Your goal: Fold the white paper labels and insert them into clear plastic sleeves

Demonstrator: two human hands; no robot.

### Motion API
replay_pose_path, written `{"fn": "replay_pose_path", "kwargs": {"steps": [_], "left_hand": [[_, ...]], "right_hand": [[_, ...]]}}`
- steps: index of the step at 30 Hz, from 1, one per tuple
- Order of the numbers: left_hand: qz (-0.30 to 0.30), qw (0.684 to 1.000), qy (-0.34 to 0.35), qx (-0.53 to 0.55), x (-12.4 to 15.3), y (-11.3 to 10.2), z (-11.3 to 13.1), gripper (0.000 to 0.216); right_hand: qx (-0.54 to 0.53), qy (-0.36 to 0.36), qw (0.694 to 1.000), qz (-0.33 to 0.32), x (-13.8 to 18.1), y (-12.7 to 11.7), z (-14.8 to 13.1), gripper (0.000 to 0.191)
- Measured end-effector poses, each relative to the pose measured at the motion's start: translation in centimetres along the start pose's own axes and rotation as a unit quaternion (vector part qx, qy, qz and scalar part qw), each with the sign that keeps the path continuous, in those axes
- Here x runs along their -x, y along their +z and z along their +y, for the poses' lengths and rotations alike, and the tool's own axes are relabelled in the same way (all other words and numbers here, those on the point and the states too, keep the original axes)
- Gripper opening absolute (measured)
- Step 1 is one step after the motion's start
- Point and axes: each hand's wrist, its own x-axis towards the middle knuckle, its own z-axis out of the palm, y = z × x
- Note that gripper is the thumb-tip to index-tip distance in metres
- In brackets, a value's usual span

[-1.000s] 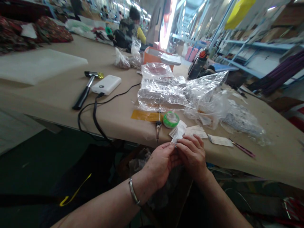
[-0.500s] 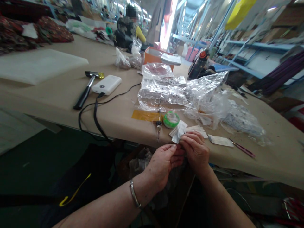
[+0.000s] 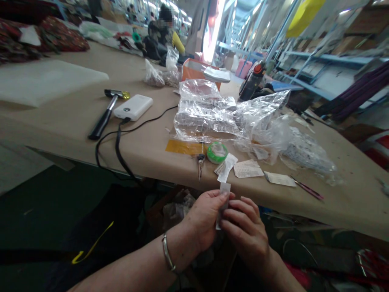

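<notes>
My left hand and my right hand meet just below the table's front edge. Both pinch one small clear packet, which stands upright between the fingertips. A few more small white packets lie on the table just above my hands, beside a flat paper label. A green tape roll sits close behind them. A silver bracelet is on my left wrist.
Crumpled clear plastic bags cover the tan table. A hammer, a white power bank with a black cable, a small tool, pink tweezers, an orange box and a dark bottle lie about. Another person sits far back.
Both hands came down and towards me from the table edge. They now hold a single small packet upright; the other packets stay on the table.
</notes>
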Motion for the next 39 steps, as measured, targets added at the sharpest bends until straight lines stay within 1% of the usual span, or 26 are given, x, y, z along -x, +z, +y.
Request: {"fn": "replay_pose_path", "kwargs": {"steps": [1,3,4,6,8,10,12,13,16,19,21,23,25,27,30,35,39], "left_hand": [[0.008,1.0,0.002,-0.015,0.1,0.0,-0.1,0.007],[0.016,0.998,0.008,-0.055,0.2,-0.1,-0.4,0.007],[0.019,0.997,0.01,-0.08,0.3,-0.2,-0.5,0.009],[0.025,0.991,0.011,-0.133,0.4,-0.5,-0.9,0.014],[0.027,0.984,0.013,-0.173,0.4,-0.9,-1.2,0.017],[0.032,0.982,0.014,-0.187,0.4,-1.2,-1.5,0.018],[0.046,0.982,0.012,-0.185,0.3,-1.5,-1.7,0.018],[0.054,0.982,0.011,-0.182,0.2,-1.5,-1.8,0.018],[0.075,0.981,0.003,-0.179,0.2,-1.4,-1.6,0.018],[0.086,0.982,-0.017,-0.165,0.3,-1.1,-1.1,0.017],[0.073,0.987,-0.03,-0.141,0.3,-0.8,-0.9,0.016],[0.035,0.994,-0.029,-0.098,0.2,-0.7,-0.8,0.014],[0.0,0.999,-0.015,-0.046,0.1,-0.8,-0.9,0.008],[-0.007,1.0,-0.008,-0.01,0.0,-1.0,-1.1,0.007],[0.008,1.0,-0.015,0.0,0.0,-1.3,-1.4,0.007],[0.011,1.0,-0.012,0.013,0.3,-1.3,-1.3,0.008],[0.017,1.0,0.006,-0.009,0.5,-1.1,-1.4,0.004]], "right_hand": [[-0.007,0.008,1.0,-0.005,0.2,-0.1,0.1,0.021],[0.004,0.049,0.999,0.0,0.2,-0.4,1.3,0.03],[0.029,0.079,0.996,0.003,0.0,-0.6,2.2,0.035],[0.115,0.14,0.984,-0.002,-0.4,-0.8,4.3,0.043],[0.187,0.167,0.967,-0.038,-0.6,-0.7,6.1,0.05],[0.22,0.163,0.959,-0.07,-0.4,-0.5,7.1,0.047],[0.223,0.149,0.961,-0.074,0.1,-0.2,7.6,0.037],[0.217,0.145,0.963,-0.063,0.4,-0.2,7.7,0.033],[0.169,0.144,0.975,-0.002,1.2,-0.4,7.8,0.021],[0.088,0.161,0.981,0.064,1.3,-0.7,7.1,0.015],[0.03,0.156,0.984,0.086,1.1,-0.8,5.9,0.016],[-0.02,0.114,0.991,0.072,0.8,-0.5,4.2,0.017],[-0.047,0.062,0.996,0.037,0.7,0.0,2.4,0.017],[-0.051,0.036,0.998,0.012,0.7,0.6,1.0,0.017],[-0.048,0.031,0.998,-0.003,0.9,1.1,0.2,0.017],[-0.047,0.027,0.998,-0.028,0.9,0.9,0.2,0.017],[-0.054,0.025,0.998,-0.033,0.9,1.0,-0.5,0.017]]}}
